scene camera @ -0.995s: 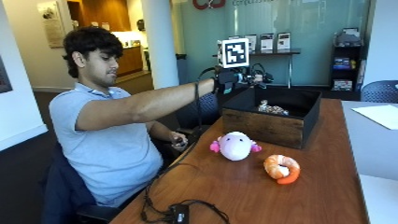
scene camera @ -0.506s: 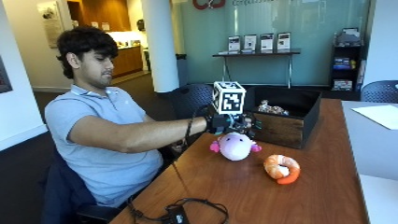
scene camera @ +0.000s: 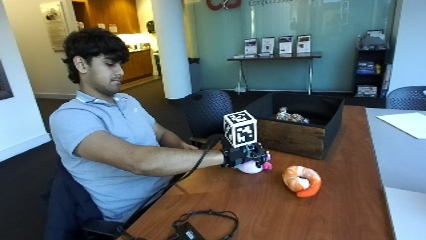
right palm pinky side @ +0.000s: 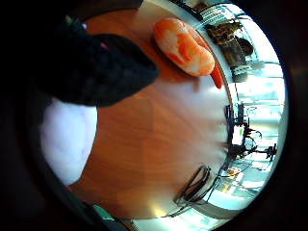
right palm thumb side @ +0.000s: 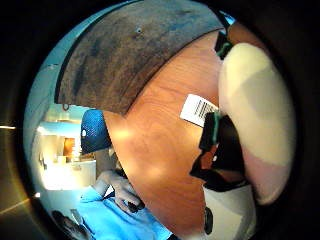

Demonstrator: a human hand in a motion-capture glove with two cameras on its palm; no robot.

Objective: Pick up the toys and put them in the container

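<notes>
Your gloved right hand (scene camera: 243, 154) sits on top of the white and pink plush toy (scene camera: 253, 166), which lies on the wooden worktop (scene camera: 279, 210) just in front of the dark wooden container (scene camera: 301, 136). From the outside view, the hand covers most of the toy; only its lower white body and a pink bit at the side show beneath the glove. Whether your fingers are curled round the toy or only resting on it, you cannot tell from these views.

The little finger side palm view shows a black gloved finger (right palm pinky side: 103, 67) lying over the white plush (right palm pinky side: 67, 139), with the worktop right beneath. The thumb side palm view shows the same toy (right palm thumb side: 257, 115) close against the palm, with a barcode tag (right palm thumb side: 198, 109) on the wood beside it and the container's wall (right palm thumb side: 130, 55) just beyond.

The orange shrimp plush (scene camera: 301, 180) lies on the worktop near the white toy, apart from it and untouched, on the side away from you. The container stands at the far side of the worktop with another toy (scene camera: 290, 116) already inside. A black cable (scene camera: 206, 222) lies coiled at the near edge of the worktop. A sheet of paper (scene camera: 407, 123) rests on the neighbouring white table.
</notes>
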